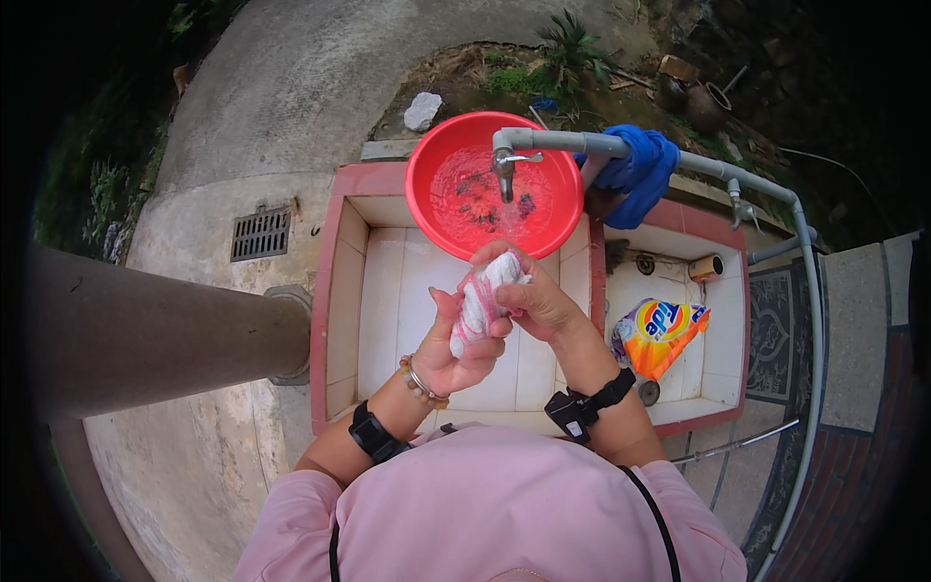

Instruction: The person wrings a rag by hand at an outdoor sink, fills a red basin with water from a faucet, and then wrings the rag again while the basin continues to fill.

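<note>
A bunched white cloth with pink stripes (476, 309) is held between both hands over the tiled sink. My left hand (458, 349) grips its lower end, thumb raised. My right hand (527, 295) closes around its upper end, just below the rim of a red plastic basin (420, 211). Water and dark bits lie in the basin, which rests across the sink's far edge. Above it is a metal tap (504, 174) on a grey pipe, with water seemingly running from it.
The tiled sink (382, 305) has a second compartment at right, holding a Tide detergent bag (658, 331) and a can (705, 268). A blue cloth (636, 174) is wrapped around the grey pipe (709, 167). A thick round column (174, 331) stands at left.
</note>
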Demonstrator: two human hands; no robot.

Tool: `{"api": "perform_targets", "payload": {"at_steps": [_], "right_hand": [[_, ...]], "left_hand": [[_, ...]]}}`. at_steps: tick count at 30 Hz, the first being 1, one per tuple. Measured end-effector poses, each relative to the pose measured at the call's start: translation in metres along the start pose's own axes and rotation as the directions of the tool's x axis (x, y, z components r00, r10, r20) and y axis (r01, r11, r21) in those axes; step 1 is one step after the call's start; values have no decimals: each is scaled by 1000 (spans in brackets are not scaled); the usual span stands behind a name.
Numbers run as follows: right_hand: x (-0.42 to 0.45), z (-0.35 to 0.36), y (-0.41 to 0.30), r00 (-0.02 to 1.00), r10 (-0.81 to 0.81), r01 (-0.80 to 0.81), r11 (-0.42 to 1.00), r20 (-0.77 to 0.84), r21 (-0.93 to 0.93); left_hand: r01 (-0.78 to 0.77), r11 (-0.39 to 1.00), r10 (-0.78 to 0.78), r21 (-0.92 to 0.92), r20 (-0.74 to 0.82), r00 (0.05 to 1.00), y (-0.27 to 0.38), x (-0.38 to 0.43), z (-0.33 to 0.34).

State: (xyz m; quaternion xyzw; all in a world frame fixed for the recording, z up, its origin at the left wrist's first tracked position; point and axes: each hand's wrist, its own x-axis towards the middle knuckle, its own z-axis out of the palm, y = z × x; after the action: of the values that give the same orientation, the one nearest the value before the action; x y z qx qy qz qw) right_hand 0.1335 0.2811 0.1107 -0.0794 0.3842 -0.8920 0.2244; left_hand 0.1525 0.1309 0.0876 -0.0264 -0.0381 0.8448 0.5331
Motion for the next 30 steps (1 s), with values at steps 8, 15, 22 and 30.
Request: {"api": "perform_targets", "payload": {"at_steps": [8, 15, 22, 30], "right_hand": [[12, 27, 5, 968, -1, -114, 890, -251, -441], [19, 18, 39, 944, -211, -100, 548, -253, -830], [23, 15, 61, 881, -279, -266, 376, -382, -888], [32, 10, 89, 794, -365, -336, 402, -485, -852]], "left_hand": [[250, 910, -162, 330, -271, 949, 20, -16, 15], [328, 712, 85, 621, -540, 838, 13, -15, 12], [365, 510, 303, 779, -559, 772, 17, -13, -38], [522, -331, 785, 786, -78, 615, 7, -20, -35]]}}
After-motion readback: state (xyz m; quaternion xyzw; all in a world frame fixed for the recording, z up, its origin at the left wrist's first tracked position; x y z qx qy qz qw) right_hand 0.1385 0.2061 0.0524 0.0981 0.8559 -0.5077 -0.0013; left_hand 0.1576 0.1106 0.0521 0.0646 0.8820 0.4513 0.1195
